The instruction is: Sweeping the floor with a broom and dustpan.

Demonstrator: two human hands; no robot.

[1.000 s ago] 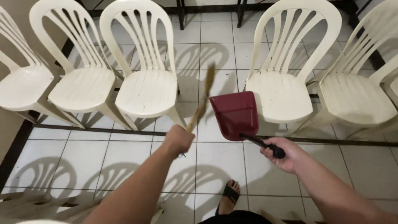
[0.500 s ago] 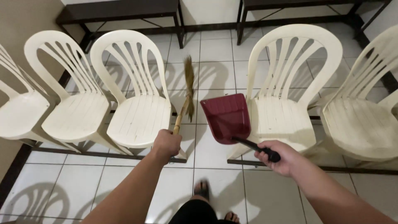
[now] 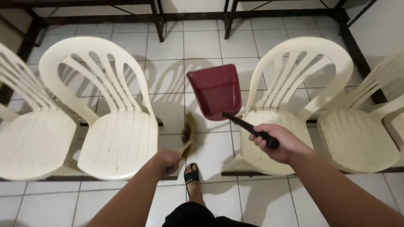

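My left hand (image 3: 167,161) grips the handle of a small straw hand broom (image 3: 187,135), whose bristles blur low over the white floor tiles in the gap between two chairs. My right hand (image 3: 278,142) holds the black handle of a dark red dustpan (image 3: 213,90), raised in the air above that gap with its open side facing away from me. My foot in a black sandal (image 3: 191,175) stands just below the broom.
Cream plastic chairs stand in a row: one (image 3: 113,126) to the left of the gap, one (image 3: 290,96) to the right, and others at both edges. Dark bench legs (image 3: 159,21) run along the far wall.
I have stepped closer to the gap between the chairs. The broom swung from upright down to the floor near my foot. The dustpan stayed raised in my right hand.
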